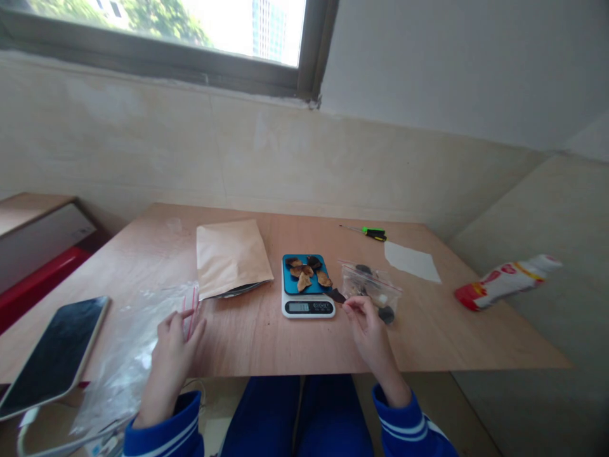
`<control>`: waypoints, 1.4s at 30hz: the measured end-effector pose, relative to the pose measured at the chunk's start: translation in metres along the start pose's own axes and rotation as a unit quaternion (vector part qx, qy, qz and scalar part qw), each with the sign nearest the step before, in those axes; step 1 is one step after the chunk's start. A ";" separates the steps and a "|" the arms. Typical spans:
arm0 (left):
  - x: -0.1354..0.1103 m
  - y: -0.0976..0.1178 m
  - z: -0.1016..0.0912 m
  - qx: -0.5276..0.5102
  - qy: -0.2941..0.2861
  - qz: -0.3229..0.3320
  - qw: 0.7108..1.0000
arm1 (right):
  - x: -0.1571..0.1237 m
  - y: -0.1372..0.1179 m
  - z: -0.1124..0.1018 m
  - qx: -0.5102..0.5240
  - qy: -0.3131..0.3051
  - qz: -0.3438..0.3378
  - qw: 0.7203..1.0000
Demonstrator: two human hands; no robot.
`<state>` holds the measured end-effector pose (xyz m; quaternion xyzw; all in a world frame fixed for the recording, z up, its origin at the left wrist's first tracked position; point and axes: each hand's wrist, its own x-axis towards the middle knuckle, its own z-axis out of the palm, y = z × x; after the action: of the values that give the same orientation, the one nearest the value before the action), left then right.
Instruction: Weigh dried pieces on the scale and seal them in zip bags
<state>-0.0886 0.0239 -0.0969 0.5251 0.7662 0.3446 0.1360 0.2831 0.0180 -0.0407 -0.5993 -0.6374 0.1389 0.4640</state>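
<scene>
My right hand (pixel 367 333) pinches a thin dark brown dried piece (pixel 337 296) between thumb and fingertips, at the right edge of a small digital scale (pixel 309 308). Several brown dried slices (pixel 304 279) and a few darker lumps lie on the blue weighing plate. Just behind that hand is a clear zip bag (pixel 380 289) with dark round pieces in it. My left hand (pixel 175 346) rests at the pink-striped zip edge of a large clear plastic bag (pixel 128 343), thumb and fingers apart.
A brown kraft pouch (pixel 233 257) lies left of the scale. Toward the back right are a green-and-black screwdriver (pixel 373 233) and a white paper sheet (pixel 413 260). A red-and-white bottle (pixel 507 282) lies at the right, a phone (pixel 57 349) at the left edge.
</scene>
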 end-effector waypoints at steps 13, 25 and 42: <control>-0.006 0.046 0.007 -0.102 0.052 0.107 0.988 | -0.011 -0.013 0.007 0.011 -0.002 -0.010 1.000; 0.021 0.082 0.025 -0.087 0.015 0.179 0.980 | -0.024 -0.026 0.007 0.035 0.032 0.014 0.999; 0.026 0.066 0.028 -0.122 -0.032 0.117 0.985 | 0.035 -0.045 0.093 -0.173 0.007 -0.095 0.980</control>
<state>-0.0365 0.0724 -0.0691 0.6013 0.6472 0.4316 0.1825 0.1887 0.0733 -0.0424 -0.6084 -0.7022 -0.0220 0.3693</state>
